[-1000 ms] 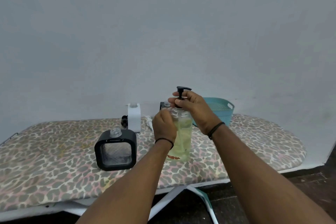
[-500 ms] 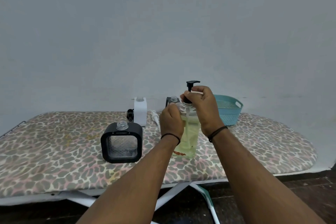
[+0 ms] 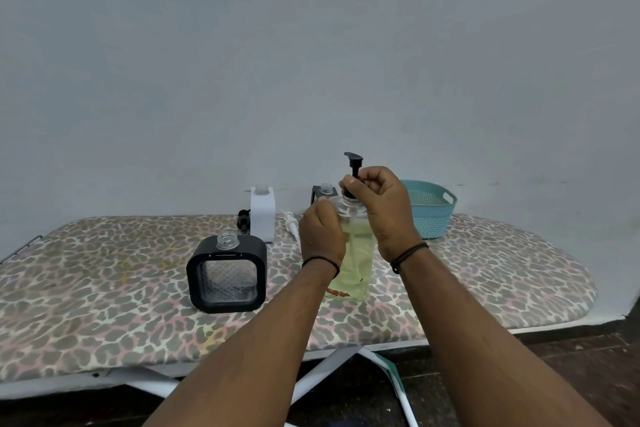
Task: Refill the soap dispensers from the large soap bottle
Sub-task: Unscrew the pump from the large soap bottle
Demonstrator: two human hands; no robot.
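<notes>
The large clear soap bottle (image 3: pixel 358 260), partly full of pale yellow soap, stands upright on the leopard-print board (image 3: pixel 104 288). My left hand (image 3: pixel 322 236) grips its upper body. My right hand (image 3: pixel 375 198) pinches the collar of its black pump (image 3: pixel 354 163) at the neck. A black square dispenser (image 3: pixel 227 274) with an open threaded neck stands left of the bottle. Behind it stands a white dispenser (image 3: pixel 262 213), also uncapped. A second black dispenser (image 3: pixel 323 192) is mostly hidden behind my hands.
A teal plastic basket (image 3: pixel 433 211) sits at the back right of the board. A loose black pump (image 3: pixel 244 218) and a loose white pump (image 3: pixel 291 224) lie beside the white dispenser. A grey wall rises behind; dark floor and the board's legs show below.
The pump spout has turned from pointing right to pointing left under my right hand's twist. The view has shifted slightly; the bottle stays in place on the board.
</notes>
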